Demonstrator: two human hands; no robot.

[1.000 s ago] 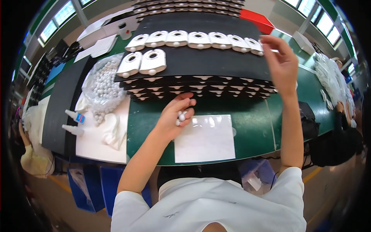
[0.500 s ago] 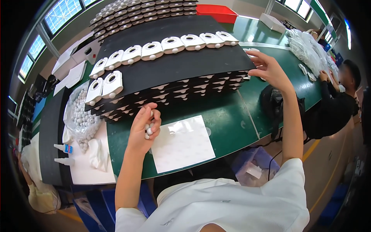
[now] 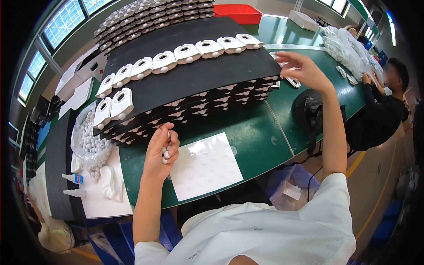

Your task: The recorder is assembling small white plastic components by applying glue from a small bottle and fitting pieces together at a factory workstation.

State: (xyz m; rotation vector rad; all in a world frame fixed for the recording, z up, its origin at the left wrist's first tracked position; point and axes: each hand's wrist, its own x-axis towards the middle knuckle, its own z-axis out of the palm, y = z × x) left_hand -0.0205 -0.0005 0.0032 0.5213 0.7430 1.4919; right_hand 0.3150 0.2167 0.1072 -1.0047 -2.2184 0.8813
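My left hand (image 3: 154,157) is closed round several small white balls (image 3: 166,154) in front of the stack of black boards (image 3: 207,75). My right hand (image 3: 304,73) is raised at the stack's right end, its fingers bent and apart with nothing seen between them. Just below it, a white part (image 3: 292,82) lies on the green table, partly hidden by the fingers. On the top board is a curved row of white parts, each with a dark round opening and a ball at its edge (image 3: 185,54). Two more such parts (image 3: 120,104) sit at its near left corner.
A clear bag of white balls (image 3: 90,137) lies at left, near two small glue bottles (image 3: 74,178) and a white cloth (image 3: 111,183). A glossy white sheet (image 3: 207,168) is before me. A red bin (image 3: 238,14) stands behind. At right are a black bag (image 3: 308,115) and a co-worker (image 3: 375,115).
My right hand has shifted slightly off the stack's right edge, over the white parts beside it, its fingers turning downward. My left hand still holds the balls. The whole view has shifted a little.
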